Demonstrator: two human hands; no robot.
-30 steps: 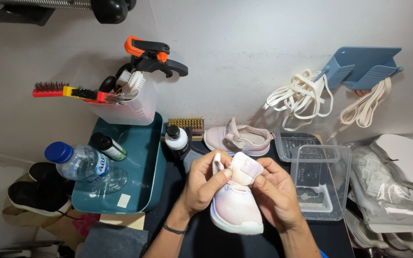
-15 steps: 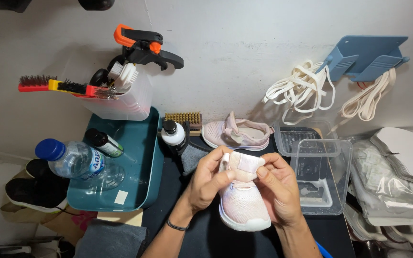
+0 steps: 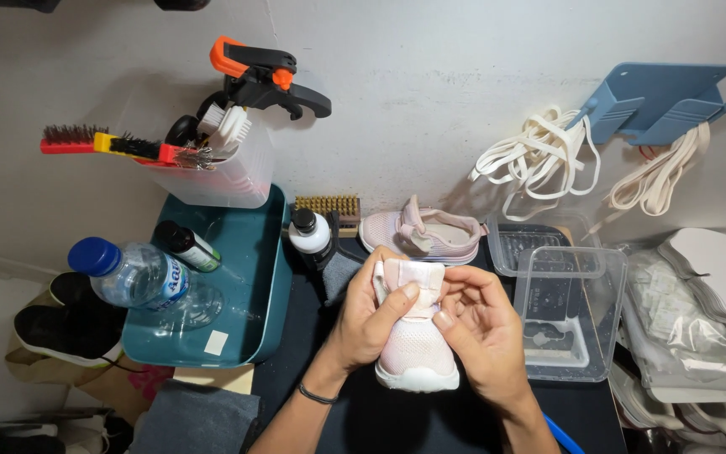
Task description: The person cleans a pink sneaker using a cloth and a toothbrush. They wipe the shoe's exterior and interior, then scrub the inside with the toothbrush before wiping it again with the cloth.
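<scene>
Low in the middle of the view, above the dark counter (image 3: 363,420), a small pale pink shoe (image 3: 416,353) with a white sole is held between both hands, toe toward the person and its opening turned away. The left hand (image 3: 367,324) wraps the shoe's left side, thumb laid across the raised tongue, fingers closed around it. The right hand (image 3: 485,336) grips the right side, its fingers curled over the collar and thumb pressed near the tongue, so both hands are grasping the shoe.

Just beyond the hands, a matching pink shoe (image 3: 422,234) lies on its side near the wall, and beside it a wooden brush (image 3: 329,207) with pale bristles. A white bottle with a black cap (image 3: 308,234) stands just left of the hands, touching a grey cloth (image 3: 339,273).

To the left sits a teal tray (image 3: 249,311) carrying a clear water bottle with a blue cap (image 3: 132,276), a small dark bottle (image 3: 186,245) and, at its far end, a clear tub (image 3: 220,172) stuffed with brushes and an orange and black clamp (image 3: 266,77). A black shoe (image 3: 60,328) lies further left, off the tray.

To the right stands a clear plastic box (image 3: 569,311), with a second clear container (image 3: 531,240) behind it. White laces (image 3: 539,155) hang on the wall beside a blue plastic holder (image 3: 657,101), and clear bags (image 3: 691,311) are heaped at the far right.
</scene>
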